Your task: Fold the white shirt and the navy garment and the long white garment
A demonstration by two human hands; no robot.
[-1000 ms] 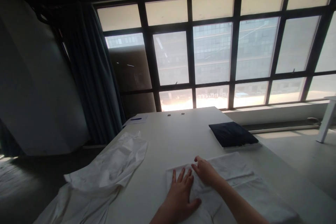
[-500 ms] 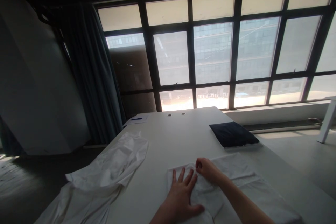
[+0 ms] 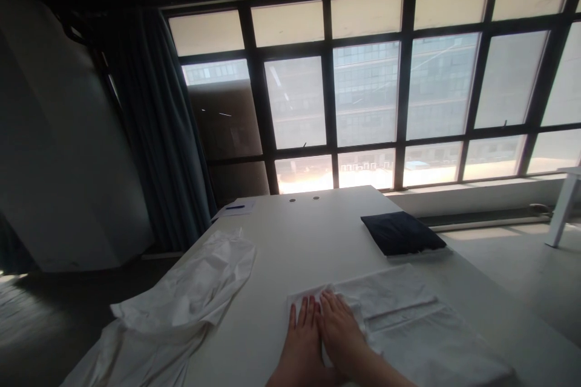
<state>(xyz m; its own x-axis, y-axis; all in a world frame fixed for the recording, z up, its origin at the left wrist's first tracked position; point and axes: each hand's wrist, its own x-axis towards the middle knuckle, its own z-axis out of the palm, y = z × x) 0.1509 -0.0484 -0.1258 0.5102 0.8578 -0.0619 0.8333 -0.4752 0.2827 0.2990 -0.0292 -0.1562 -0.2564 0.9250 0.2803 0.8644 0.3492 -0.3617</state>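
Observation:
A white garment (image 3: 408,320) lies spread on the white table (image 3: 272,254) in front of me, partly folded, with a raised crease running across its right part. My left hand (image 3: 302,338) rests flat on its left end, fingers stretched out. Pressed beside it, my right hand (image 3: 338,320) also lies flat on the cloth, fingers extended and close together. The two hands touch along their sides. They cover part of the garment's left end, and neither grips it.
At the table's left edge a crumpled white cloth (image 3: 190,290) hangs over the side. A folded dark garment (image 3: 402,233) lies at the right edge. Paper with a pen (image 3: 235,207) sits at the far left corner. A blue curtain (image 3: 158,127) and windows stand beyond.
My right hand has gone from a closed pinch at the cloth's upper edge to lying flat against my left hand. The left hand's spread fingers have drawn together, and it has shifted slightly left.

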